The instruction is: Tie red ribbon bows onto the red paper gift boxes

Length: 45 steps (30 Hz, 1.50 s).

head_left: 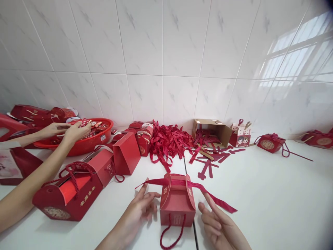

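A small red gift box (177, 203) stands on the white table in front of me, with a twisted cord handle (173, 239) hanging down its near side. A dark red ribbon (179, 182) passes through the top of the box, and its two ends stick out left and right. My left hand (140, 210) is beside the box, its index finger pointing up by the left ribbon end and the other fingers loosely bent. On the other side, my right hand (220, 224) has its index finger stretched out under the right ribbon end. Neither hand grips anything.
A co-worker's hands (76, 130) hold small red packets over a red basin (101, 139) at left. Larger red boxes (80, 187) stand nearer. Behind lie a ribbon heap (169, 139), a cardboard carton (212, 130) with spilled strips, a printed box (241, 135) and a tied box (272, 142).
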Each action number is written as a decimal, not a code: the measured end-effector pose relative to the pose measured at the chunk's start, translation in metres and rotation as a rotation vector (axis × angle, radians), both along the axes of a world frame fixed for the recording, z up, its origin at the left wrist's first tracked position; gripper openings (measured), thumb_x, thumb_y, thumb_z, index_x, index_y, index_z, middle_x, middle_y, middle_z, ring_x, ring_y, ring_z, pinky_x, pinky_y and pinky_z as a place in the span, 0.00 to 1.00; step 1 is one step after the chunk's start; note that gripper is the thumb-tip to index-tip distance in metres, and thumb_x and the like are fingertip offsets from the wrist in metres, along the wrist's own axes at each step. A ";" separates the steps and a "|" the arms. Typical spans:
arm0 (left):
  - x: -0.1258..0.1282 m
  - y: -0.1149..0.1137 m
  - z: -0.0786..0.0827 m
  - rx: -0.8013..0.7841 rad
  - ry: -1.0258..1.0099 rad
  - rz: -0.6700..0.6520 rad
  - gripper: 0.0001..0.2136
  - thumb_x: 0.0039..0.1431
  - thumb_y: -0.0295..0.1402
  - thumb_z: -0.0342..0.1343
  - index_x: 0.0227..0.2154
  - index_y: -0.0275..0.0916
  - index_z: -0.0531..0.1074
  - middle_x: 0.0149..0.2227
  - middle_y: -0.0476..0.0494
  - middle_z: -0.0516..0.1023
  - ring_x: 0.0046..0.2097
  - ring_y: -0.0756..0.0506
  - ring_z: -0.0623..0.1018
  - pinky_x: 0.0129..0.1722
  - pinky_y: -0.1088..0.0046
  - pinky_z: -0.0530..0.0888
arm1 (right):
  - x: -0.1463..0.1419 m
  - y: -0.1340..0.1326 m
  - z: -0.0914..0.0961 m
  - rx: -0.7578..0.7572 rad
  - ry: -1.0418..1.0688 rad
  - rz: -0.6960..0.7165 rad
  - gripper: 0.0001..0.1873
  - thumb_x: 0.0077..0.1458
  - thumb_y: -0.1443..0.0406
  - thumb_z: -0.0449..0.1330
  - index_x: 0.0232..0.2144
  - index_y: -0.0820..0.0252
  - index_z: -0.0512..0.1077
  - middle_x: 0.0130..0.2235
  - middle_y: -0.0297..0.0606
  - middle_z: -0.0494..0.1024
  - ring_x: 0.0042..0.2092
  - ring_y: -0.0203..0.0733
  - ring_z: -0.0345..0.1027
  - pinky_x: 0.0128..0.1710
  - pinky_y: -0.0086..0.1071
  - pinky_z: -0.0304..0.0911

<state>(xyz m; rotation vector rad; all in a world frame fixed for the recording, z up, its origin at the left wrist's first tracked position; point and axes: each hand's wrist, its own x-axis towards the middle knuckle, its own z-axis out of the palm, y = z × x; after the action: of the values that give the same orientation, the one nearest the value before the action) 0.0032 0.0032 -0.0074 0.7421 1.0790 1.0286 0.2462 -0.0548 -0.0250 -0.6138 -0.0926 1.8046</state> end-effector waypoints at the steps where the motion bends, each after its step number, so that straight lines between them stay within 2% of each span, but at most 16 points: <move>1: 0.002 0.000 0.001 -0.059 -0.135 0.025 0.22 0.56 0.24 0.57 0.53 0.38 0.61 0.39 0.43 0.79 0.28 0.51 0.77 0.22 0.79 0.70 | -0.002 0.002 0.000 -0.031 0.079 -0.049 0.21 0.42 0.69 0.72 0.40 0.56 0.72 0.37 0.37 0.76 0.20 0.21 0.56 0.18 0.17 0.54; 3: 0.006 0.002 0.004 -0.170 -0.361 0.081 0.12 0.56 0.17 0.55 0.43 0.33 0.68 0.37 0.40 0.79 0.29 0.51 0.79 0.22 0.81 0.73 | -0.005 0.006 0.000 -0.075 0.176 -0.122 0.18 0.43 0.71 0.71 0.37 0.58 0.72 0.45 0.44 0.75 0.25 0.25 0.64 0.23 0.21 0.63; 5: 0.008 0.002 0.007 -0.241 -0.492 0.145 0.07 0.59 0.15 0.49 0.36 0.30 0.69 0.28 0.43 0.76 0.25 0.53 0.77 0.18 0.85 0.71 | -0.005 0.011 0.000 -0.100 0.236 -0.192 0.15 0.45 0.72 0.69 0.37 0.59 0.72 0.48 0.44 0.74 0.30 0.30 0.69 0.26 0.24 0.68; 8: 0.008 0.002 0.013 -0.284 -0.578 0.222 0.09 0.63 0.17 0.44 0.35 0.28 0.69 0.23 0.45 0.72 0.22 0.54 0.76 0.14 0.88 0.68 | 0.000 0.016 0.001 -0.136 0.275 -0.296 0.08 0.51 0.69 0.65 0.35 0.57 0.73 0.41 0.39 0.74 0.34 0.35 0.72 0.27 0.26 0.70; 11: 0.005 0.002 0.017 -0.272 -0.627 0.286 0.09 0.62 0.16 0.43 0.34 0.28 0.68 0.28 0.41 0.76 0.24 0.53 0.78 0.14 0.87 0.69 | 0.005 0.017 0.004 -0.160 0.249 -0.355 0.03 0.55 0.65 0.62 0.34 0.55 0.74 0.37 0.37 0.74 0.37 0.38 0.74 0.28 0.28 0.72; 14: 0.004 0.003 0.016 -0.262 -0.650 0.297 0.08 0.63 0.19 0.44 0.33 0.30 0.68 0.32 0.39 0.77 0.26 0.51 0.79 0.17 0.84 0.74 | 0.005 0.016 0.006 -0.176 0.214 -0.383 0.03 0.57 0.64 0.60 0.34 0.56 0.74 0.35 0.37 0.75 0.35 0.37 0.75 0.29 0.28 0.73; 19: 0.005 0.002 0.011 -0.240 -0.576 0.340 0.07 0.63 0.21 0.48 0.30 0.32 0.69 0.27 0.43 0.76 0.26 0.50 0.79 0.24 0.78 0.79 | 0.000 0.013 0.000 -0.217 0.170 -0.407 0.07 0.57 0.72 0.59 0.38 0.60 0.73 0.29 0.32 0.76 0.29 0.30 0.74 0.26 0.21 0.71; 22: 0.004 0.001 0.013 -0.218 -0.544 0.375 0.07 0.62 0.21 0.50 0.30 0.34 0.70 0.27 0.46 0.77 0.26 0.50 0.79 0.24 0.77 0.79 | -0.001 0.012 -0.002 -0.185 0.057 -0.429 0.10 0.51 0.74 0.63 0.38 0.60 0.73 0.26 0.28 0.76 0.26 0.27 0.73 0.25 0.18 0.70; 26: -0.004 0.004 0.026 -0.080 -0.454 0.422 0.07 0.59 0.20 0.52 0.31 0.37 0.72 0.27 0.49 0.78 0.29 0.49 0.80 0.26 0.77 0.78 | 0.006 0.014 0.004 -0.042 -0.111 -0.442 0.13 0.42 0.70 0.71 0.33 0.58 0.75 0.28 0.28 0.78 0.30 0.31 0.75 0.27 0.20 0.72; 29: -0.012 0.011 0.041 0.108 -0.402 0.419 0.07 0.56 0.20 0.56 0.26 0.39 0.72 0.27 0.52 0.78 0.32 0.49 0.80 0.29 0.77 0.77 | 0.016 0.018 0.018 0.058 -0.306 -0.516 0.15 0.39 0.67 0.72 0.34 0.57 0.77 0.29 0.28 0.79 0.31 0.32 0.75 0.29 0.22 0.73; 32: -0.016 0.017 0.058 0.361 -0.312 0.381 0.05 0.49 0.26 0.64 0.25 0.40 0.74 0.27 0.53 0.79 0.30 0.50 0.78 0.30 0.78 0.75 | 0.027 0.024 0.038 0.209 -0.556 -0.568 0.15 0.42 0.63 0.71 0.35 0.58 0.78 0.28 0.29 0.78 0.29 0.31 0.73 0.30 0.22 0.71; 36: -0.012 0.020 0.082 0.682 -0.082 0.331 0.07 0.45 0.33 0.68 0.27 0.39 0.78 0.26 0.52 0.79 0.28 0.52 0.75 0.31 0.78 0.72 | 0.037 0.032 0.067 0.388 -0.925 -0.652 0.13 0.48 0.56 0.67 0.33 0.58 0.79 0.36 0.36 0.80 0.37 0.35 0.72 0.33 0.25 0.70; 38: -0.006 0.021 0.094 0.746 -0.020 0.321 0.07 0.44 0.33 0.68 0.29 0.39 0.79 0.27 0.51 0.79 0.30 0.52 0.75 0.33 0.78 0.72 | 0.038 0.035 0.083 0.463 -1.093 -0.699 0.13 0.48 0.56 0.68 0.34 0.57 0.79 0.38 0.37 0.80 0.38 0.38 0.71 0.36 0.29 0.70; 40: 0.001 0.023 0.107 0.787 0.005 0.296 0.08 0.43 0.31 0.69 0.29 0.39 0.79 0.29 0.50 0.80 0.33 0.51 0.75 0.36 0.77 0.72 | 0.035 0.039 0.102 0.548 -1.209 -0.704 0.15 0.50 0.56 0.66 0.38 0.57 0.78 0.37 0.38 0.80 0.35 0.38 0.71 0.34 0.31 0.69; 42: 0.010 0.025 0.119 0.820 0.014 0.243 0.07 0.43 0.31 0.68 0.28 0.38 0.79 0.30 0.49 0.80 0.34 0.50 0.76 0.38 0.76 0.72 | 0.029 0.043 0.121 0.633 -1.282 -0.671 0.15 0.53 0.55 0.63 0.39 0.57 0.78 0.34 0.38 0.80 0.34 0.39 0.72 0.33 0.32 0.69; 45: 0.021 0.030 0.136 0.838 0.017 0.155 0.07 0.44 0.32 0.68 0.28 0.37 0.79 0.29 0.48 0.79 0.32 0.50 0.74 0.35 0.76 0.71 | 0.017 0.049 0.146 0.773 -1.299 -0.625 0.15 0.53 0.56 0.62 0.39 0.58 0.77 0.34 0.38 0.80 0.35 0.41 0.73 0.34 0.32 0.69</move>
<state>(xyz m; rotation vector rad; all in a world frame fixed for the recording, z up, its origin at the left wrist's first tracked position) 0.0245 0.0330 0.1282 1.3442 0.6975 1.6358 0.2632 -0.0055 0.1206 -0.9843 -1.2469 0.4505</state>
